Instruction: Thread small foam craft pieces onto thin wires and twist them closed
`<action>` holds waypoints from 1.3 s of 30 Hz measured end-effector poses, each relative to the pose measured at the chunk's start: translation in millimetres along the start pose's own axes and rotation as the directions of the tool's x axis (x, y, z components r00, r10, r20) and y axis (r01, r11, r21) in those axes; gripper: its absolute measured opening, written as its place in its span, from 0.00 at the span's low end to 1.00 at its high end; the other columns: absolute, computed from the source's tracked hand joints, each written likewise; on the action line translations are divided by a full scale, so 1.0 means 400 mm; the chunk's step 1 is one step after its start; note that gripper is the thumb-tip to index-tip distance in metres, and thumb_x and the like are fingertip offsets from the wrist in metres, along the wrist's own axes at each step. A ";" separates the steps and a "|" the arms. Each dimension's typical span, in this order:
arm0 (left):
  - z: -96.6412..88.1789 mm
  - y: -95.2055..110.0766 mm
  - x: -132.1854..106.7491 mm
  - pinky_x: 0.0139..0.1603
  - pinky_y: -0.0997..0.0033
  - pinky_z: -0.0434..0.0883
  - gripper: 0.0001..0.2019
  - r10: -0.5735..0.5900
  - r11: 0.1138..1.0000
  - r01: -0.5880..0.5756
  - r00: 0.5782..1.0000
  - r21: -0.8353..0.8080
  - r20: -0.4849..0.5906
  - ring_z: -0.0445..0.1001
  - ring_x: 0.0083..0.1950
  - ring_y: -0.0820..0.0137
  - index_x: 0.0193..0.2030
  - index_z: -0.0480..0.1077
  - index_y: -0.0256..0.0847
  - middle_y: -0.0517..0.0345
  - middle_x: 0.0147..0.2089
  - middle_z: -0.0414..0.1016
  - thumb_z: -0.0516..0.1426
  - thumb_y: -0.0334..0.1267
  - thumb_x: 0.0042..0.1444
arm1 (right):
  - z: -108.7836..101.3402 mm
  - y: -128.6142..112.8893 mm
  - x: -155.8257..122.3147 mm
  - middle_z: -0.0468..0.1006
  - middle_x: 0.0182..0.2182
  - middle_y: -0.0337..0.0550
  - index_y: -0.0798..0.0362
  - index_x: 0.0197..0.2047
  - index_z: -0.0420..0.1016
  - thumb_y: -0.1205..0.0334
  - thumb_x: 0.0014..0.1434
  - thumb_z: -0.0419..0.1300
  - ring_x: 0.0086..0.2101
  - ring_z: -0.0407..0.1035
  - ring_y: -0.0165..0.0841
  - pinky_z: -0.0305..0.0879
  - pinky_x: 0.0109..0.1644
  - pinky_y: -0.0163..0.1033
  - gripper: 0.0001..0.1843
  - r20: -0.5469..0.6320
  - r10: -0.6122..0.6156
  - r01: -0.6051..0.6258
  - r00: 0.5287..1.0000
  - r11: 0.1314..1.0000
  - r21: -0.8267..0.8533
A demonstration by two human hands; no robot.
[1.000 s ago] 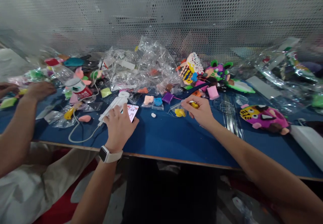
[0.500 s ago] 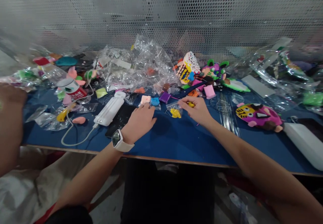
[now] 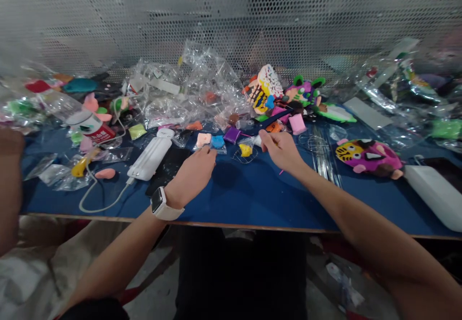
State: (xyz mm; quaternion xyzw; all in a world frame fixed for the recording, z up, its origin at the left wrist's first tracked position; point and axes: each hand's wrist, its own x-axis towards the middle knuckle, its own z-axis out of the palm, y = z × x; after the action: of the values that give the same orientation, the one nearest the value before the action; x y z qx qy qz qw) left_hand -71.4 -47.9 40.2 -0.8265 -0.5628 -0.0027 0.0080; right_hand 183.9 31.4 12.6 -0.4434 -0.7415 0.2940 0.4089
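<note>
Left hand [image 3: 194, 171]: fingers together at the blue packet [image 3: 217, 141]; grip cannot be told.
Right hand [image 3: 282, 150]: pinches a clear bag [image 3: 257, 140].
Yellow clay [image 3: 246, 150]: centre of desk [image 3: 238, 197], just left of right hand.
Purple packet [image 3: 232, 134]: far side of yellow clay.

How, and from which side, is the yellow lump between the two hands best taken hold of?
The yellow lump is probably best pinched by its left and right edges, coming from above on the near side. It is small and low, with blue tabletop in front; the purple packet lies behind and to the left, and the right hand is close on its right.
</note>
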 end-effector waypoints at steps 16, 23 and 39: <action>0.000 0.073 0.106 0.58 0.52 0.71 0.15 0.123 0.991 -0.128 0.988 -0.044 -0.092 0.72 0.57 0.51 0.56 0.71 0.35 0.43 0.55 0.73 0.57 0.43 0.69 | 0.001 0.036 0.025 0.70 0.25 0.37 0.48 0.37 0.72 0.43 0.66 0.62 0.27 0.64 0.33 0.62 0.32 0.41 0.16 -0.137 0.002 0.012 0.991 0.995 0.102; 0.033 0.086 0.184 0.49 0.60 0.73 0.12 0.112 0.987 -0.124 0.988 -0.102 -0.109 0.76 0.52 0.55 0.56 0.69 0.34 0.44 0.54 0.73 0.56 0.38 0.71 | -0.022 0.062 0.029 0.78 0.31 0.45 0.49 0.33 0.76 0.57 0.60 0.65 0.33 0.71 0.39 0.64 0.38 0.45 0.07 0.086 -0.065 0.096 0.994 0.899 -0.427; 0.058 0.075 0.183 0.49 0.61 0.76 0.12 -0.133 0.416 -0.178 0.958 -0.892 -0.254 0.79 0.49 0.63 0.58 0.66 0.40 0.48 0.49 0.78 0.53 0.39 0.71 | -0.022 0.060 0.038 0.75 0.40 0.44 0.45 0.52 0.72 0.62 0.64 0.54 0.30 0.67 0.34 0.64 0.31 0.42 0.14 -0.060 0.022 -0.013 0.998 0.991 0.136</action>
State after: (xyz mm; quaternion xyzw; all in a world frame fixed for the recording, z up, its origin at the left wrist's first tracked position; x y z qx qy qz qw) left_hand -16.6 9.6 17.8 -0.6968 -0.4527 -0.4254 -0.3587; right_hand 197.3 56.0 2.9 -0.4299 -0.7029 0.3335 0.4581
